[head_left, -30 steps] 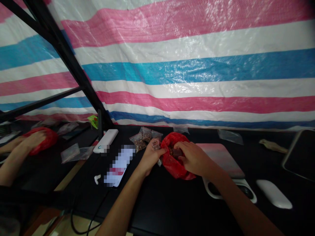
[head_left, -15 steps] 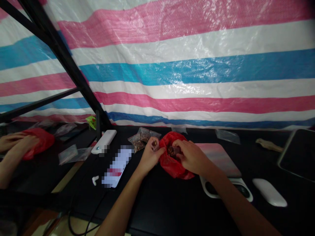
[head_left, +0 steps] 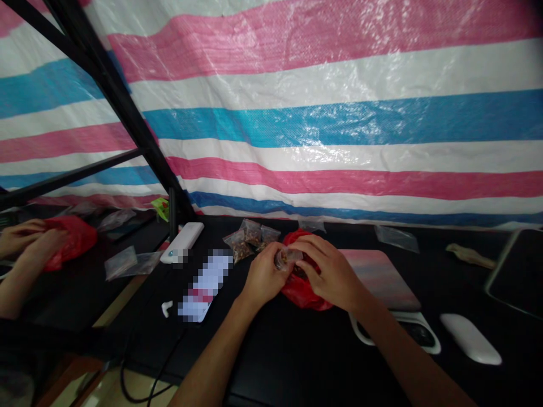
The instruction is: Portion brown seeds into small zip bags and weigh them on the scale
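My left hand (head_left: 265, 274) is closed round a small clear plastic bag (head_left: 285, 258), its mouth open towards me and some brown bits inside. My right hand (head_left: 324, 265) is at the right edge of that bag with its fingers curled; what they hold is hidden. Below both hands lies a red plastic bag (head_left: 303, 294), crumpled and open, with dark brown contents partly covered by my right hand. Just behind my left hand, several filled clear zip bags (head_left: 250, 237) of brown pieces lie together on the black table (head_left: 288, 362).
Left of my hands are a phone (head_left: 206, 288), a white oblong device (head_left: 182, 243) and a white earbud (head_left: 167, 308). On the right lie a pink-grey case (head_left: 379, 277), a white mouse-like object (head_left: 470, 339) and an empty clear bag (head_left: 396, 238). Another person's hands (head_left: 38, 243) hold a red bag beyond the frame post (head_left: 123, 113).
My right hand has lifted out of the red bag and moved left to the small clear bag. My left hand has shifted right with that bag, over the red bag's edge.
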A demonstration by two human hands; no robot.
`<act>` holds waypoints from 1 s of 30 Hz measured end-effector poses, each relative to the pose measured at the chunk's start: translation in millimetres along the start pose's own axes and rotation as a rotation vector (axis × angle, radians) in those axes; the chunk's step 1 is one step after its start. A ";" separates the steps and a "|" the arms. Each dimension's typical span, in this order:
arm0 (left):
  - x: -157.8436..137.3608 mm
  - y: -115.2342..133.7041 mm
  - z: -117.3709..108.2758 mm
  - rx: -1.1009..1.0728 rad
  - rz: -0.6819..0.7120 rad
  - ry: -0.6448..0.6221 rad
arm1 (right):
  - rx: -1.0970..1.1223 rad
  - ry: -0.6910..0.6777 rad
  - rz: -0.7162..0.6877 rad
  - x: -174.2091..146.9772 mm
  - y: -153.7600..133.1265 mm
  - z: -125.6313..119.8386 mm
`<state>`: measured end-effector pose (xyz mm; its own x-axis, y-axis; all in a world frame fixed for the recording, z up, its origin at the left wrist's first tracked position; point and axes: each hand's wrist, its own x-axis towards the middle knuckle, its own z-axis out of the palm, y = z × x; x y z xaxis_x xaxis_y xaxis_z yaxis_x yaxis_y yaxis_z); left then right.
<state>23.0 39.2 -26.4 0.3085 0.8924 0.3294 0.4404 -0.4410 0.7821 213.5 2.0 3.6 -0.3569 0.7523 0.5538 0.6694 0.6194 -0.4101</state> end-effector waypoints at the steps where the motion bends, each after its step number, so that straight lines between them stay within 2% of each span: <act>1: -0.2 0.5 0.7 -0.017 -0.009 -0.004 | -0.033 0.011 -0.026 -0.4 -1.2 2.2; 5: 0.2 1.9 2.4 -0.092 -0.017 -0.017 | -0.124 0.052 -0.066 -1.1 -2.0 5.4; 10: 1.9 1.0 1.9 -0.125 -0.040 0.022 | -0.146 0.102 0.039 -0.7 7.4 -6.1; 12: 2.4 0.5 0.6 -0.113 -0.047 0.058 | -0.162 0.072 0.098 -1.3 13.9 -11.0; 16: 1.8 2.4 -2.1 -0.071 0.006 0.210 | -0.150 -0.100 0.129 -2.6 20.9 -13.1; 19: -0.5 4.6 -2.1 -0.114 0.089 0.271 | -0.070 -0.102 0.094 -1.8 13.7 -8.3; 21: -2.7 4.4 -1.0 -0.151 0.137 0.258 | -0.009 -0.042 0.067 -0.8 4.7 -3.9; 25: -6.4 2.2 0.7 -0.197 0.182 0.101 | 0.020 0.020 -0.032 -0.2 -9.0 3.5; 27: -7.1 3.4 0.3 -0.193 0.172 0.034 | 0.010 0.047 -0.085 -0.5 -10.1 5.5; 30: -6.5 7.9 -1.4 -0.156 0.109 0.029 | 0.073 0.134 -0.078 -0.3 -8.1 4.8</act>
<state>23.3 30.1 -21.6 0.3222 0.8433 0.4302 0.2691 -0.5172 0.8125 205.2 -2.2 3.3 -0.3123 0.6678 0.6757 0.5926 0.6928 -0.4109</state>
